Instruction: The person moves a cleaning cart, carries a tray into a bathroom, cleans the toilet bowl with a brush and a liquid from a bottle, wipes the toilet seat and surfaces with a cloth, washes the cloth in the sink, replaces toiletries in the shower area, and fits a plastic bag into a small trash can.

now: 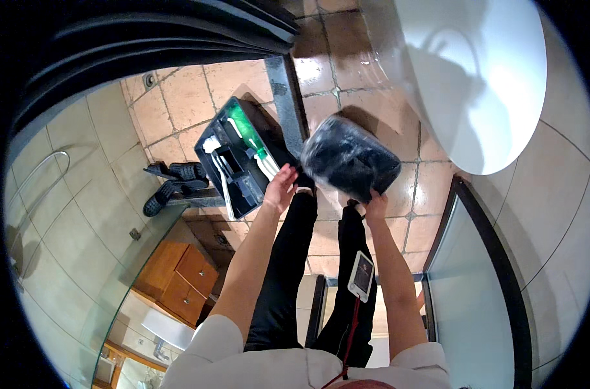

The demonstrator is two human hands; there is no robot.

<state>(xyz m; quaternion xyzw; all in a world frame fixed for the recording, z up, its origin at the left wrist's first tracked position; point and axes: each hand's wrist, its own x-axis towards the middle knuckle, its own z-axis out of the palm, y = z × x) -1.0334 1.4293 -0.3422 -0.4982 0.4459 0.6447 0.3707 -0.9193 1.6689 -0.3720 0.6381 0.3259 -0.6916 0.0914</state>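
Note:
My right hand [376, 209] grips the near rim of a black bin [352, 157], which looks lined with a shiny dark plastic bag. The bin is slightly blurred, and its inside cannot be made out. My left hand [282, 189] is open, fingers stretched out, beside the right edge of a black cleaning caddy [248, 194]. White-handled brushes [222, 175] lie in the caddy's compartments, along with a green and white tool [259, 150]. Whether the left fingers touch the caddy's edge, I cannot tell.
A dark raised sill [285, 91] crosses the tiled floor. The white toilet or tub-like fixture [496, 78] stands at the far right. Black slippers [172, 183] lie left of the caddy. A glass door [473, 279] is at right, a wooden cabinet [178, 279] at left.

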